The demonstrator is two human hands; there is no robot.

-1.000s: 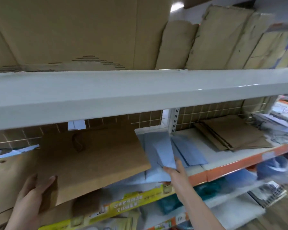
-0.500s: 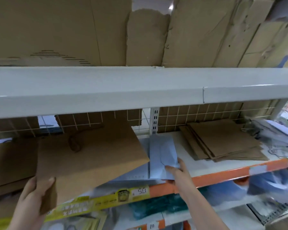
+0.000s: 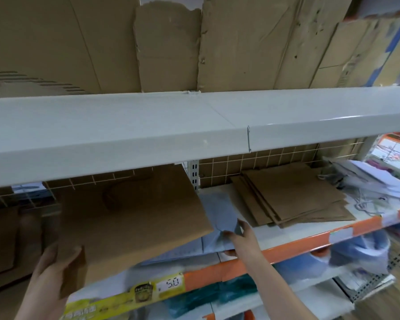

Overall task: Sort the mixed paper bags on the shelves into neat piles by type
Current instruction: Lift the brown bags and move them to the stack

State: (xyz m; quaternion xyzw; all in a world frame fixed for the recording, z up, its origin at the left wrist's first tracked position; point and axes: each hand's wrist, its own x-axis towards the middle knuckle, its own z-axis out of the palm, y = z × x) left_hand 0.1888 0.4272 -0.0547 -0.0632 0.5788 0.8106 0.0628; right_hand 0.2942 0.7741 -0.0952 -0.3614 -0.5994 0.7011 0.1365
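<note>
My left hand (image 3: 53, 271) grips the near corner of a large brown paper bag (image 3: 129, 215), held tilted above the middle shelf (image 3: 298, 248). My right hand (image 3: 243, 239) pinches the near edge of a light blue paper bag (image 3: 219, 211) that lies on the shelf, partly under the brown bag. More pale blue sheets (image 3: 183, 250) show beneath it. A stack of flat brown paper bags (image 3: 289, 197) lies to the right on the same shelf. White and patterned bags with cord handles (image 3: 367, 188) are heaped at the far right.
A wide white upper shelf (image 3: 148, 130) overhangs the work area, with flattened cardboard (image 3: 240, 42) standing on it. Wire mesh backs the middle shelf. More brown bags (image 3: 7, 239) stand at the left. Lower shelves hold blue and teal packages (image 3: 217, 294).
The view has shifted left. My right hand has slid the blue bag left, closer to the brown bag, and now pinches its crumpled edge. My left hand keeps hold of the brown bag.
</note>
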